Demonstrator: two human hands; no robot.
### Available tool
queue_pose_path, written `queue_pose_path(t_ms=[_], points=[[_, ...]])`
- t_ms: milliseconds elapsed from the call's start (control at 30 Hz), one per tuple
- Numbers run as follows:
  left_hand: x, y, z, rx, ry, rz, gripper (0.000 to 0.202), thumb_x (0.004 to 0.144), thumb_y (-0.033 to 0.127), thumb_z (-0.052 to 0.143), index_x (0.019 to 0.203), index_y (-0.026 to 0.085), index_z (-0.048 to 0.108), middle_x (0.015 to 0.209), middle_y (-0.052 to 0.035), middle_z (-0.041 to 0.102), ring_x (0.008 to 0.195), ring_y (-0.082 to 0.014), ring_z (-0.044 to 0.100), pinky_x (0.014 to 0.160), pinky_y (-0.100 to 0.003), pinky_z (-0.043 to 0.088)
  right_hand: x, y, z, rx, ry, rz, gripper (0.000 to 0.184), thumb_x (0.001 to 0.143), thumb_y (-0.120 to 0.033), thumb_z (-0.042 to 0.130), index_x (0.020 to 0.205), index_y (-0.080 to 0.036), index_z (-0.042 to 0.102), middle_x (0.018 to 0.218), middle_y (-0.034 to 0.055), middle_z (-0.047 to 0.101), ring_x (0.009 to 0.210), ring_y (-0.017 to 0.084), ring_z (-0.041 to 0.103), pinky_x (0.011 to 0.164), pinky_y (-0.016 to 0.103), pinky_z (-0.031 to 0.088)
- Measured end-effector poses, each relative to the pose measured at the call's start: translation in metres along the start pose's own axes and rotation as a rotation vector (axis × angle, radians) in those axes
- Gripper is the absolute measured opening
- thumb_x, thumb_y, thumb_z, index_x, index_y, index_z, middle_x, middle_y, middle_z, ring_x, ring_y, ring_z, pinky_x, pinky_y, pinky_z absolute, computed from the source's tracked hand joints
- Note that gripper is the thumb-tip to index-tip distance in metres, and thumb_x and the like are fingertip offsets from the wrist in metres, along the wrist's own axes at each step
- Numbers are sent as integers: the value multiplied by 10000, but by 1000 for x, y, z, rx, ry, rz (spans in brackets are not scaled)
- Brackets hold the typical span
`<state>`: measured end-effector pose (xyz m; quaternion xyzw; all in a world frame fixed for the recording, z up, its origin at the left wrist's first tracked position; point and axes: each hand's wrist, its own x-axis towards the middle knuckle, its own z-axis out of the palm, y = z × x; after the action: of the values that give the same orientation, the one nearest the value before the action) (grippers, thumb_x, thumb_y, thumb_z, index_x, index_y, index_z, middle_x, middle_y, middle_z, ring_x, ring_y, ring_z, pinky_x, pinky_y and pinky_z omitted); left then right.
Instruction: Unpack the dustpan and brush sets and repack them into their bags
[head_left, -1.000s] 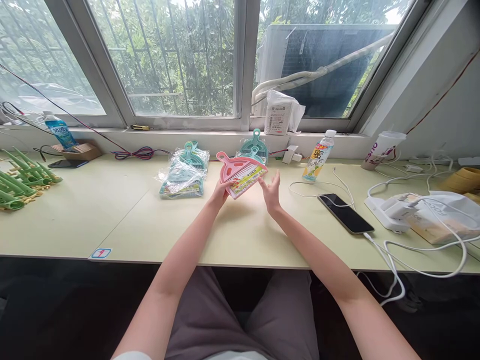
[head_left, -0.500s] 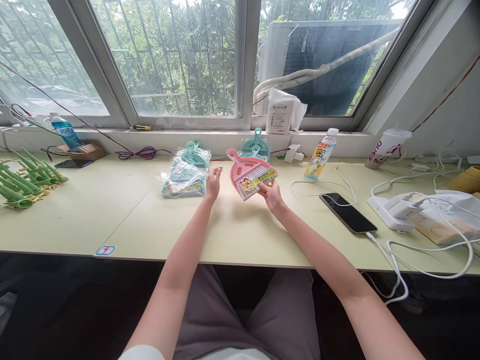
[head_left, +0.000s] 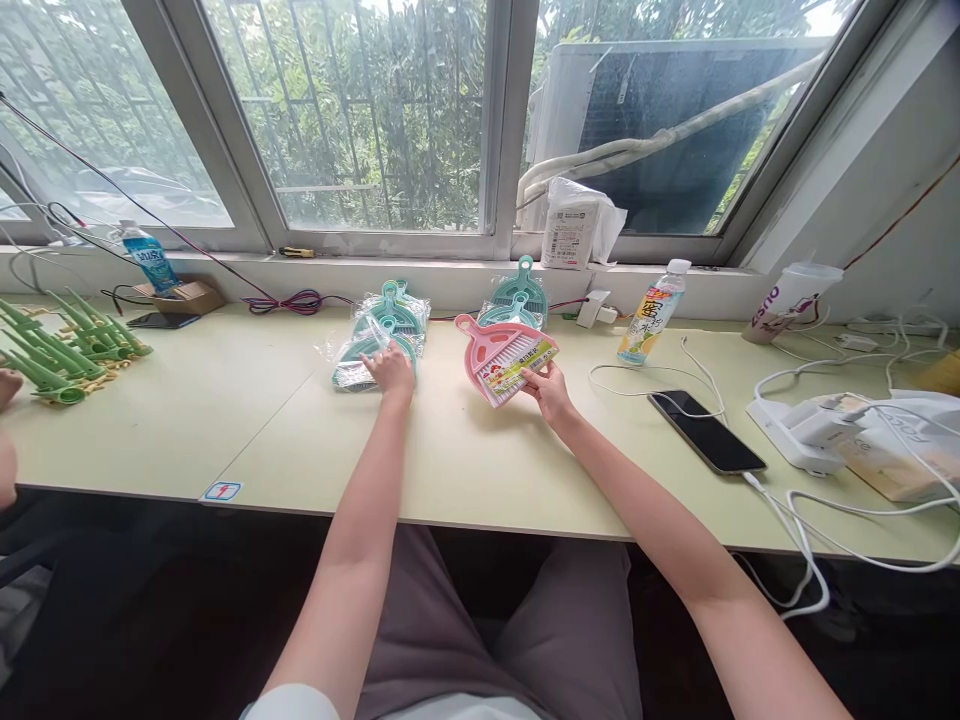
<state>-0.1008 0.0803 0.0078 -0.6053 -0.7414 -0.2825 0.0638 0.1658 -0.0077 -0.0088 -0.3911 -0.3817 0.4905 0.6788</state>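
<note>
My right hand (head_left: 551,393) grips a pink dustpan-and-brush set (head_left: 495,350) by its lower right edge, tilted above the table, with a printed label across the brush bristles. My left hand (head_left: 393,371) rests over the nearer of the green dustpan sets (head_left: 352,375) in clear plastic wrap. Its fingers look spread on the film and hide part of that set. Behind it lies another wrapped green set (head_left: 397,300). More green dustpan sets (head_left: 523,290) lie behind the pink one, partly covered by it.
On the right are a drink bottle (head_left: 652,312), a phone (head_left: 705,432), a power strip (head_left: 802,440), white cables and a cup (head_left: 793,303). Green plastic parts (head_left: 67,350) lie at left, beside another person's hand (head_left: 7,388). A wrapped packet (head_left: 574,225) sits on the sill.
My left hand has moved left onto the plastic-wrapped green set. The pink dustpan set stays in my right hand, slightly lower. Another person's hand has appeared at the left edge.
</note>
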Motion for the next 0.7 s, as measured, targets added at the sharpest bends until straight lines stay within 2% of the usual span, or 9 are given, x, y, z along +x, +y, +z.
queue_pose_path(t_ms=[67,133,200,300,400,467,567,633,700], points=[[-1,1,-1,9,-17,131,442,838,107,406,1254,136,553,1152,-163,643,1202,-313,500,1141,-566,117,0,0,-1,-2,0,-1,382,668,-211,741,979,-234,520,885,-3,698,826,166,699,839,383,599],[-4,5,-1,-19,10,271,506,811,29,336,1234,168,576,1159,-127,647,1205,-277,499,1160,-520,98,0,0,-1,-1,2,2,374,660,-213,750,960,-235,526,879,-7,699,829,167,698,848,390,598],[-8,11,0,-74,35,393,586,791,-3,314,1308,175,525,1138,-121,655,1198,-268,506,1161,-510,78,0,-1,-1,0,7,8,364,656,-209,755,942,-233,531,878,-7,697,841,171,697,858,394,594],[-15,20,3,-188,-2,484,615,819,42,348,1423,151,389,953,-115,692,1088,-271,579,1148,-502,101,-1,-3,0,5,18,14,348,661,-194,749,934,-226,535,892,5,694,859,176,696,873,390,588],[-17,25,5,-279,-76,452,578,851,87,364,1424,155,388,827,-93,693,973,-266,627,1129,-476,169,-1,-3,0,4,20,16,346,665,-184,739,940,-227,533,900,6,694,865,180,696,877,398,585],[-16,26,4,-302,-123,392,546,850,71,356,1377,179,453,871,-107,702,941,-270,635,1073,-458,277,-1,-3,0,-2,20,20,345,667,-186,737,943,-230,534,894,2,693,867,181,696,876,406,586],[-12,24,1,-376,-140,256,482,869,80,379,1313,220,504,964,-109,705,896,-273,643,911,-410,413,-1,-1,-1,-6,23,29,346,668,-181,738,946,-227,537,890,5,694,865,185,696,868,408,590],[-10,22,-1,-418,-134,196,455,864,97,457,1289,250,505,1013,-89,699,883,-264,643,849,-378,434,-1,0,-1,-9,27,37,341,672,-171,733,947,-222,537,886,10,695,851,185,699,861,403,593],[-9,20,-1,-394,-152,215,433,830,126,566,1237,268,531,1061,-72,685,918,-258,633,839,-361,434,0,0,-1,-15,31,45,329,683,-163,722,948,-218,535,879,12,698,833,182,701,853,396,596]])
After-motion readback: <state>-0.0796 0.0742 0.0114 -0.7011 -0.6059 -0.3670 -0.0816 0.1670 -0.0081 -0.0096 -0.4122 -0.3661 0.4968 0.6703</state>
